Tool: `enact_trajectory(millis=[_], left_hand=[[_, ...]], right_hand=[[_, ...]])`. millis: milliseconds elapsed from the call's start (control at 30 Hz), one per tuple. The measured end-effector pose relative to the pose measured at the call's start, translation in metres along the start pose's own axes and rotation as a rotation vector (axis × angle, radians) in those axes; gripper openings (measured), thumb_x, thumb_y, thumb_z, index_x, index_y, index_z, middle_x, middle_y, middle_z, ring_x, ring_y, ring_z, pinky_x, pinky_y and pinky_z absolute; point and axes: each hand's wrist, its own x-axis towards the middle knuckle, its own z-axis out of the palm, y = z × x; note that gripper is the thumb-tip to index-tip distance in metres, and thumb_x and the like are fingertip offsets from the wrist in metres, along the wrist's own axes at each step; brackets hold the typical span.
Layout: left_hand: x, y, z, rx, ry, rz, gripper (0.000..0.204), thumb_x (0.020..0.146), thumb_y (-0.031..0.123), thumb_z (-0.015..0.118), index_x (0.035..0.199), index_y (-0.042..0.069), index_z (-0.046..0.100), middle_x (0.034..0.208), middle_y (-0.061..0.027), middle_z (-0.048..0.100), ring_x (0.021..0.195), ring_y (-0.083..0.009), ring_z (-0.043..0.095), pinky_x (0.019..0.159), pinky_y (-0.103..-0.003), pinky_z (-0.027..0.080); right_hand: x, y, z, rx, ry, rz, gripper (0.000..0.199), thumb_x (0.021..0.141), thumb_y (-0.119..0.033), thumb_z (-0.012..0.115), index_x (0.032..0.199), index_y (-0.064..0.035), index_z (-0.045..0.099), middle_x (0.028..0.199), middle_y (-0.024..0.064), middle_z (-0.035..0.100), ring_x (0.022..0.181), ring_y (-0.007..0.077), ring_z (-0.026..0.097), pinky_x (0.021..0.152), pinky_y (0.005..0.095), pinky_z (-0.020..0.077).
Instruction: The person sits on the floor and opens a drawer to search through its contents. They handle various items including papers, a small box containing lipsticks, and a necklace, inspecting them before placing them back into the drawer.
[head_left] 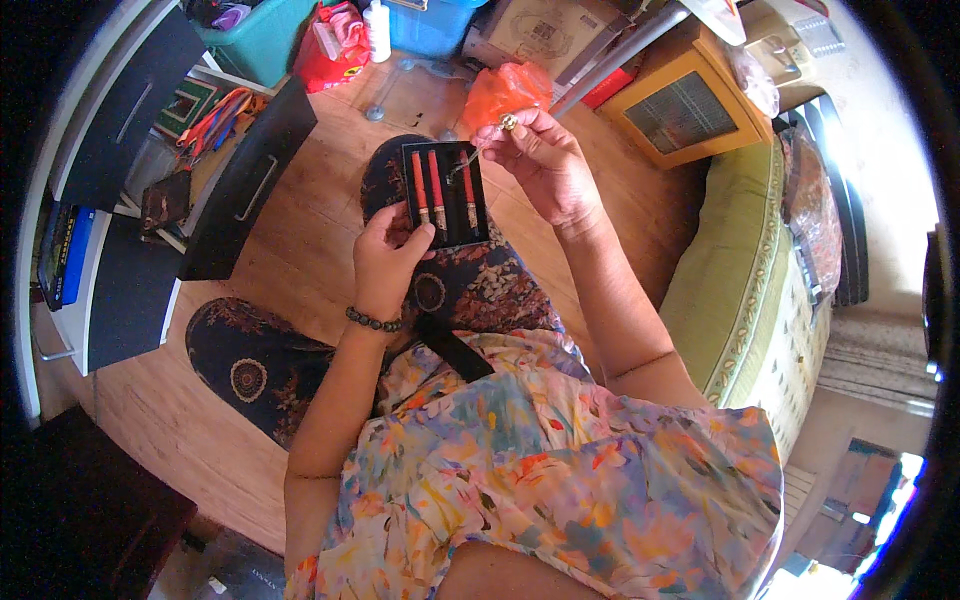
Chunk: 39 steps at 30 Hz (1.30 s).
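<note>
My left hand (388,250) grips the lower left side of a shallow black case (453,222), thumb on its edge. Three slim red sticks with gold-patterned ends, one of them a red stick (419,182) at the left, lie lengthwise in it. Above the case's upper right corner, my right hand (545,165) pinches a small shiny gold trinket (508,122). A thin, pale strand hangs below those fingers toward the case; whether it joins the trinket I cannot tell. Just beyond the right hand is a crumpled orange-red plastic bag (505,88).
An open drawer (255,180) with tangled cords stands at the left. A green tub (262,45), a blue bin (425,28) and a red bag (335,50) line the far side. At the right are a wooden cabinet (690,90) and a green cushioned seat (725,250).
</note>
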Motion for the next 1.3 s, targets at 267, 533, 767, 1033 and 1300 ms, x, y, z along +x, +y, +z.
enact_trajectory(millis=[267,533,767,1033,1300], left_hand=[[-0.002,0.003,0.001,-0.017,0.007,-0.021,0.032,0.080,0.002,0.064,0.109,-0.004,0.055,0.092,-0.0043,0.062,0.075,-0.0083,0.059,0.061,-0.021,0.053],[-0.002,0.004,-0.002,0.054,-0.038,-0.038,0.035,0.083,0.007,0.063,0.115,-0.003,0.052,0.098,-0.0058,0.060,0.084,-0.0123,0.059,0.068,-0.026,0.054],[0.000,0.001,-0.003,0.044,-0.034,-0.035,0.036,0.082,0.007,0.064,0.115,-0.003,0.052,0.099,-0.0057,0.060,0.083,-0.0120,0.059,0.066,-0.026,0.055],[0.000,0.002,-0.004,0.037,-0.003,-0.022,0.033,0.080,0.006,0.065,0.110,-0.003,0.055,0.092,-0.0038,0.061,0.078,-0.0091,0.059,0.064,-0.022,0.053],[-0.003,0.009,-0.004,-0.038,-0.020,-0.042,0.041,0.079,0.005,0.067,0.116,-0.003,0.050,0.092,-0.0048,0.059,0.079,-0.0096,0.058,0.063,-0.022,0.052]], right_hand=[[0.000,-0.011,0.008,0.081,-0.067,0.032,0.011,0.092,-0.011,0.048,0.098,-0.0042,0.053,0.099,0.0206,0.063,0.092,0.0311,0.063,0.084,0.0412,0.0507],[0.003,-0.033,0.024,0.053,-0.124,-0.023,0.012,0.093,-0.012,0.046,0.100,-0.0053,0.053,0.104,0.0242,0.060,0.093,0.0349,0.062,0.082,0.0444,0.0520],[0.006,-0.039,0.027,0.056,-0.139,-0.041,0.013,0.093,-0.014,0.046,0.100,-0.0059,0.053,0.105,0.0251,0.060,0.094,0.0359,0.062,0.083,0.0446,0.0517],[0.008,-0.052,0.040,0.059,-0.164,-0.069,0.013,0.093,-0.016,0.048,0.100,-0.0058,0.052,0.106,0.0268,0.059,0.095,0.0384,0.062,0.084,0.0458,0.0512],[0.012,-0.050,0.037,0.044,-0.159,-0.049,0.013,0.093,-0.017,0.048,0.100,-0.0065,0.052,0.107,0.0270,0.059,0.096,0.0387,0.061,0.085,0.0460,0.0507]])
